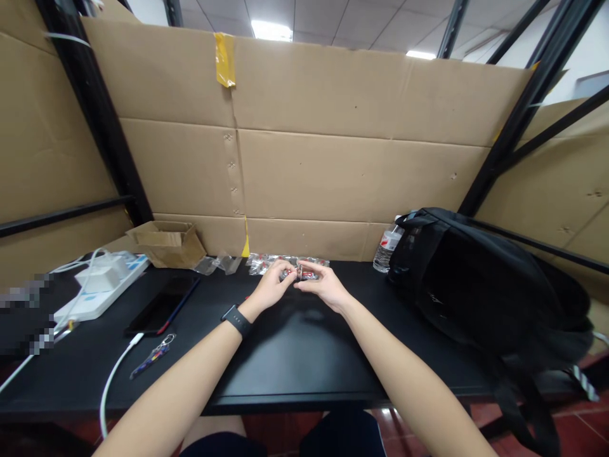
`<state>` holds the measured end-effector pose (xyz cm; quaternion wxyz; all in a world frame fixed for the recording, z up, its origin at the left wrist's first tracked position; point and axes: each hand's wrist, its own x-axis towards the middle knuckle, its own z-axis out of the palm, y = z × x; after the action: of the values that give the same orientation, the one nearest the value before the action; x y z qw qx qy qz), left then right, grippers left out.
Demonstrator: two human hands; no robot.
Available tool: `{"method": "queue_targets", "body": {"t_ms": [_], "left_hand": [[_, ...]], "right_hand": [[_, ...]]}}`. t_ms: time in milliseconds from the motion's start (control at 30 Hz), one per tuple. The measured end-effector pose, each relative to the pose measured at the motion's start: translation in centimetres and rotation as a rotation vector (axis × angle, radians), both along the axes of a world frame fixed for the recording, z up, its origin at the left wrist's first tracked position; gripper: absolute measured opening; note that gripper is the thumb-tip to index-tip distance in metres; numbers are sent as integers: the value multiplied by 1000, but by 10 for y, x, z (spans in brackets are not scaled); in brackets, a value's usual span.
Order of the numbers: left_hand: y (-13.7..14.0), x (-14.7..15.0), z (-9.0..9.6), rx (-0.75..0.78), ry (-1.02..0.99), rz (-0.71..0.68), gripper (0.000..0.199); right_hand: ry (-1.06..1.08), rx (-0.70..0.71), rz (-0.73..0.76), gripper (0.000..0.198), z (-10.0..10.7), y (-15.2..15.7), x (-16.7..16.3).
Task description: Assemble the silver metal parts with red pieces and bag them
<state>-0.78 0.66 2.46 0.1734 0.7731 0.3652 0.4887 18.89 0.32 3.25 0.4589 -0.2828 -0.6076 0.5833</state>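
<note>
Both hands meet over the far middle of the black table (304, 355). My left hand (272, 287), with a dark watch (236, 319) on its wrist, is closed in a pinch on a small red and silvery item (299, 273). My right hand (328, 287) holds the same item from the other side, thumb and forefinger along it. Its exact kind is too small to make out, and the fingers cover part of it. Just behind the hands lie clear plastic packets (259, 263) with red bits in them.
Left are a cardboard box (174, 244), crumpled clear bags (223, 263), a white power strip (102, 292), a phone (164, 306) on a white cable and a keychain (152, 357). Right stand a water bottle (386, 249) and a black backpack (476, 292). A cardboard wall (333, 171) closes the back.
</note>
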Motion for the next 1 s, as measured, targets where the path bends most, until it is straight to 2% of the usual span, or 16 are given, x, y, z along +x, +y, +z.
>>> {"method": "queue_targets", "body": {"t_ms": [200, 267, 367, 433, 467, 533, 600, 667, 800, 900, 1000], "left_hand": [[1, -1, 2, -4, 118, 44, 20], [5, -14, 5, -27, 214, 226, 23], [14, -49, 5, -119, 370, 697, 33], [20, -76, 0, -209, 469, 956, 45], [22, -88, -3, -269, 502, 1050, 50], [25, -106, -12, -360, 562, 1101, 51], [26, -113, -18, -381, 588, 1101, 44], [25, -113, -20, -341, 583, 1104, 35], [23, -105, -7, -198, 528, 1081, 30], [19, -94, 8, -63, 508, 866, 25], [12, -70, 16, 53, 503, 497, 17]], "right_hand": [[-95, 41, -47, 68, 1, 0, 0], [-166, 72, -83, 65, 1, 2, 3], [-245, 109, -135, 65, 1, 7, 9], [-261, 122, -142, 66, 1, 10, 13], [-272, 127, -139, 66, 1, 10, 14], [-312, 140, -134, 65, 2, 12, 17], [-384, 163, -142, 64, 3, 12, 19], [-458, 196, -161, 62, 4, 12, 22], [-548, 270, -214, 60, 5, 15, 26], [-612, 379, -286, 58, 6, 18, 31], [-690, 469, -345, 53, 6, 21, 37]]}}
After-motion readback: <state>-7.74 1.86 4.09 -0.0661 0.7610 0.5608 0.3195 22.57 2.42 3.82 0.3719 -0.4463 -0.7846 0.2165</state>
